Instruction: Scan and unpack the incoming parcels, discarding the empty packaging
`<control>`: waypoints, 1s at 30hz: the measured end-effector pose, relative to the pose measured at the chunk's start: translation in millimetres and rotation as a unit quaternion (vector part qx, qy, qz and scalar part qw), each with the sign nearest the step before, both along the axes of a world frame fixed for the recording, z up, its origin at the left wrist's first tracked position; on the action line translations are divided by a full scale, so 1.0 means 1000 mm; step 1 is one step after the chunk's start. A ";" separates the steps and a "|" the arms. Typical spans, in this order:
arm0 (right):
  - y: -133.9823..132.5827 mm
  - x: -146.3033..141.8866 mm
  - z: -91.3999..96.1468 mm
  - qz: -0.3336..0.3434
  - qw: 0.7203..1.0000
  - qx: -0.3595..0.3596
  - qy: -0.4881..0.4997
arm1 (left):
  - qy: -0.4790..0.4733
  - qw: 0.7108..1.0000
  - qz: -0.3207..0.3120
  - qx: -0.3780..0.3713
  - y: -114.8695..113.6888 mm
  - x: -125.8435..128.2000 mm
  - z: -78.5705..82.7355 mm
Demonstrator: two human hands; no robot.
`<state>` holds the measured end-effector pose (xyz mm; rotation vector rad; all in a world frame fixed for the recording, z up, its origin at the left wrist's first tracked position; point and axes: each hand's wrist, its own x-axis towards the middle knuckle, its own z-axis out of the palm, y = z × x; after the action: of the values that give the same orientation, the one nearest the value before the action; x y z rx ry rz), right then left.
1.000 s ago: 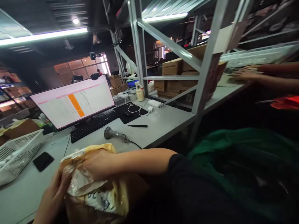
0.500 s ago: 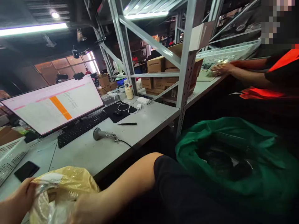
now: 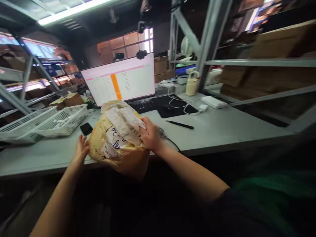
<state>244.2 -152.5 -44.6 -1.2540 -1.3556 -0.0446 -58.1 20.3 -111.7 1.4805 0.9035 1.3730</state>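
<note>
A yellow plastic bag [image 3: 98, 138], bulging with contents I cannot see, is at the front edge of the desk. Clear tape, a printed white label [image 3: 108, 149] and blue handwriting cover the side facing me. My right hand [image 3: 151, 135] grips the bag at its taped upper right. At the bag's left side is my left hand [image 3: 81, 148], fingers apart; whether it touches the plastic is hard to tell. Behind my right hand the scanner is mostly hidden, with only its cable [image 3: 172, 144] and part of its handle showing.
On the grey desk [image 3: 217, 128] are a pen [image 3: 179, 124], a white power bank [image 3: 213, 102], a cream jug [image 3: 192, 84] and a monitor [image 3: 138, 77]. White baskets [image 3: 61, 120] and a dark phone [image 3: 86, 128] stand left. A metal rack post [image 3: 212, 42] rises behind the desk.
My view has swung left, and the co-worker is out of sight. The bag now shows its labelled side, with my right hand at its top. My left hand has loosened from its edge.
</note>
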 end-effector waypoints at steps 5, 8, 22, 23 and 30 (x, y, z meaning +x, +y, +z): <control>-0.002 -0.013 -0.009 -0.041 0.985 0.143 0.089 | -0.135 0.986 0.049 -0.087 -0.043 0.029 -0.022; 0.003 -0.016 -0.007 -0.112 0.961 0.183 0.172 | -0.172 0.969 -0.094 -0.151 -0.078 0.053 -0.033; -0.018 -0.024 -0.027 0.191 0.830 -0.082 0.517 | -0.016 0.982 0.184 0.036 -0.013 0.008 -0.020; -0.027 -0.023 -0.020 0.184 0.819 -0.080 0.537 | 0.006 0.979 0.200 0.039 -0.005 -0.004 -0.018; -0.096 0.042 0.015 0.166 0.843 -0.178 0.480 | 0.063 0.926 0.373 0.013 0.025 -0.122 0.017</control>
<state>286.2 -248.8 -29.9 -1.0613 -0.6624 0.9990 -179.6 45.3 -94.4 1.2969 1.6471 1.8339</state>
